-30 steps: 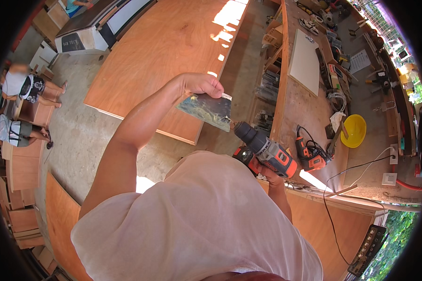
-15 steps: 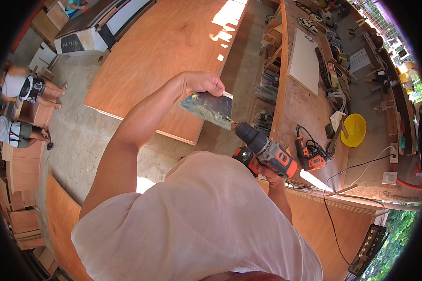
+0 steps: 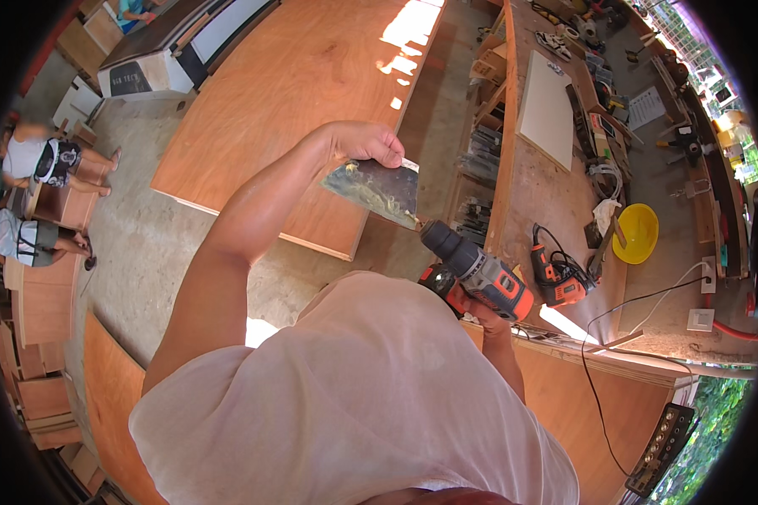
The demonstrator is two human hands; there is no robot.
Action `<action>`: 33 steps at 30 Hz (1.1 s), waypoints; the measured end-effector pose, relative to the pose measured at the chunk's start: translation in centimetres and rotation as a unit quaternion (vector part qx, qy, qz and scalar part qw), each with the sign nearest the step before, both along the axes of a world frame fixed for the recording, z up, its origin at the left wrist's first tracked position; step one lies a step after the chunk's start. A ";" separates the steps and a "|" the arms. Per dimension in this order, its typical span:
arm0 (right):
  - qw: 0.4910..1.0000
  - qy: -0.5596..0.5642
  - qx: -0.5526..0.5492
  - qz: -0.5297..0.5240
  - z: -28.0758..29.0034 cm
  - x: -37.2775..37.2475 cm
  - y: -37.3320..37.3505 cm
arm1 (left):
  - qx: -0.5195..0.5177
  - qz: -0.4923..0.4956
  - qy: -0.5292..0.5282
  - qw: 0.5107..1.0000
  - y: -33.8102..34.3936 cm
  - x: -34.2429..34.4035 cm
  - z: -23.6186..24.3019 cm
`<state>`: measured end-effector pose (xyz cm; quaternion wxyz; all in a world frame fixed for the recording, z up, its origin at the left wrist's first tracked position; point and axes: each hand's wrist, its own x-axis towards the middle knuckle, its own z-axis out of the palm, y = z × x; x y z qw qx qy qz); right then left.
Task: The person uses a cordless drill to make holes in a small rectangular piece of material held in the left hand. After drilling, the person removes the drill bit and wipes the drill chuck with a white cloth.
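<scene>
My left hand [image 3: 370,145] pinches the top edge of a thin, dark rectangular plate [image 3: 375,187] with yellowish-green smears. My fingers behind the plate are hidden. On the right, my right hand [image 3: 484,313] grips an orange and grey cordless drill [image 3: 484,278] by its handle. The drill's black chuck [image 3: 440,239] points up and left at the plate's lower right corner. Whether the bit touches that corner is too small to tell.
A large plywood sheet [image 3: 295,109] lies ahead. To the right runs a workbench [image 3: 522,202] bearing a corded orange power tool [image 3: 560,273], a yellow bowl [image 3: 635,234] and a white board [image 3: 547,109]. Two people sit at the far left, near stacked wooden boxes [image 3: 46,295].
The plate has tilted slightly in my left hand, and its sheen has shifted. The drill has stayed almost in place, its chuck a touch nearer the plate's corner.
</scene>
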<state>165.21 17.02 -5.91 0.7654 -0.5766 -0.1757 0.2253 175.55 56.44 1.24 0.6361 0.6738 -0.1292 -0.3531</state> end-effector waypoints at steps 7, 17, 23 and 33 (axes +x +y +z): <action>0.997 -0.042 0.010 0.060 0.0 0.4 -0.6 | 0.013 0.005 -0.011 1.000 -0.4 0.2 0.2; 0.997 -0.050 0.015 0.051 -0.6 0.4 -1.0 | 0.018 0.001 -0.012 1.000 0.0 0.4 0.1; 0.998 -0.046 -0.001 0.049 -1.5 0.6 -1.2 | -0.007 -0.009 0.016 1.000 0.1 0.1 -0.1; 0.998 -0.034 -0.009 0.042 0.2 0.5 -0.5 | -0.018 -0.005 0.019 1.000 0.1 0.1 -0.9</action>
